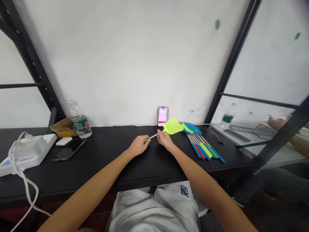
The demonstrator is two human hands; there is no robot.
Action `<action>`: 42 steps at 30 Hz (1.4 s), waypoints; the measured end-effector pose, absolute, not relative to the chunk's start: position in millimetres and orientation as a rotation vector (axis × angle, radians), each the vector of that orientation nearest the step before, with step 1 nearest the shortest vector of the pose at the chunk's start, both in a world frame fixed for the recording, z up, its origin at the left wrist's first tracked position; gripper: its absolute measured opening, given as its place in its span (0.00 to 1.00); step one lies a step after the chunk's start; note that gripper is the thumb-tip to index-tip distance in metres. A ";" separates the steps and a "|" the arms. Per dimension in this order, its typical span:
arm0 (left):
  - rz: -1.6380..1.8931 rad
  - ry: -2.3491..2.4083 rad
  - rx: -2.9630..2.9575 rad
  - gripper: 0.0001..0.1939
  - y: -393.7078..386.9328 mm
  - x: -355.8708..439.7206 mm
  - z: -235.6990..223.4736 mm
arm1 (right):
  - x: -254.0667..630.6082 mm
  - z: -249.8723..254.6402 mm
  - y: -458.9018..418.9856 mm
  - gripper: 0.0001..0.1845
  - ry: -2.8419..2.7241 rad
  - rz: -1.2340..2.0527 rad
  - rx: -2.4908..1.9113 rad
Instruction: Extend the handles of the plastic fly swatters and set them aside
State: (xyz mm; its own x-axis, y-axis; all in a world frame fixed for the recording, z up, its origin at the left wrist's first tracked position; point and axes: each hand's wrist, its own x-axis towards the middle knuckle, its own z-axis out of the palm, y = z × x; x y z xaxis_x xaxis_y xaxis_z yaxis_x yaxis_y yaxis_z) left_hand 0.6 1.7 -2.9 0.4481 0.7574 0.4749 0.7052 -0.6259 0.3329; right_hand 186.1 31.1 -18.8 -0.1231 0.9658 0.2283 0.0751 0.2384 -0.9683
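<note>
Head view: both hands grip one yellow-green fly swatter over a black table.

Left hand (138,145) fingers curled tight on the handle end of the yellow-green fly swatter (173,126); right hand (164,140) pinches its metal shaft, mesh head pointing toward 2 o'clock, near table (108,161) centre. Pile of swatters (201,143) at 3 o'clock of the right hand, apart. Water bottle (79,120) and phone (69,149) at 9 o'clock of the left hand, well apart. White charger box (29,149) at far left. Another person's arm (287,127) at far right.
</note>
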 end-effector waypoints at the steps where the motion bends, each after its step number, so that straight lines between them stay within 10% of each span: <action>1: 0.922 1.317 2.600 0.14 1.2 0.8 -2.6 | 184.1 -19.6 30.0 0.28 -1.472 1.056 -1.035; 42: 0.865 1.298 2.461 0.18 -4.2 2.5 3.4 | 185.7 -13.7 29.5 0.26 -1.412 0.989 -1.103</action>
